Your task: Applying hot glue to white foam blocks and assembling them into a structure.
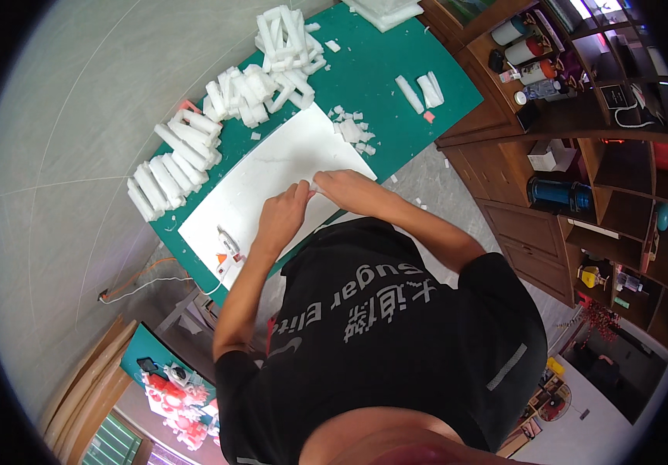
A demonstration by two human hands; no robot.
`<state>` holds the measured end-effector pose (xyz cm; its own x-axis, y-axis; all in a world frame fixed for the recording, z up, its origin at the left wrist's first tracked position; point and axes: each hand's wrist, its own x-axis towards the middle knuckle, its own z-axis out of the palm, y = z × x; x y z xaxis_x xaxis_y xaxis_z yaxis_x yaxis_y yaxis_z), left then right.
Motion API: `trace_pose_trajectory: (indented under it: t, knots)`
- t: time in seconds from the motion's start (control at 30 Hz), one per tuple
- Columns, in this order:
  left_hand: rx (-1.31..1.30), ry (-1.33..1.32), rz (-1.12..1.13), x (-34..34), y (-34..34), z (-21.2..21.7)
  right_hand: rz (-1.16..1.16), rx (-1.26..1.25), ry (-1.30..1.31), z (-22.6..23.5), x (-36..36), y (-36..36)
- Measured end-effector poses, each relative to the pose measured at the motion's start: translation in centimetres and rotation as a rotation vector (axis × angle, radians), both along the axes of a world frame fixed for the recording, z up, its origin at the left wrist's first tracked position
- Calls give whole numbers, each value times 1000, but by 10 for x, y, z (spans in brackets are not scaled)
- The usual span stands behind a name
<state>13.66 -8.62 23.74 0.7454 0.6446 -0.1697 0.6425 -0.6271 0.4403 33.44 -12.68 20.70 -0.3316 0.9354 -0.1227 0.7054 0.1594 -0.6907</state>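
My left hand [282, 219] and my right hand [347, 191] meet over the near edge of a white sheet [252, 180]. Both are closed, fingertips pinched together and touching. A small whitish bit shows between them, too small to name. Beside my left forearm, a white glue gun [228, 242] with an orange part lies on the sheet's left end. Past my right hand, small white foam scraps [352, 130] are scattered at the sheet's far right corner.
The green table [384, 58] carries stacked white foam strips [167, 180] along its far left edge, with more piled foam pieces [281, 39] behind. Two foam pieces [430, 90] lie at right. A wooden shelf cabinet [531, 240] stands to the right. A white cable [144, 287] hangs at left.
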Motion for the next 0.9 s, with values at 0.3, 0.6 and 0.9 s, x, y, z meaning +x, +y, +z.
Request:
trace_pose_trajectory:
  t: [0.3,0.6,0.9]
  knots:
    - [-299,-956,962,-75,62,30,-374,-87,277,72,43,11]
    - [-877,-1358,1153,3,22,17,56,381,18,41,-53,3]
    - [-595,-1103,1123,0,27,-48,89,609,-85,18,-58,4]
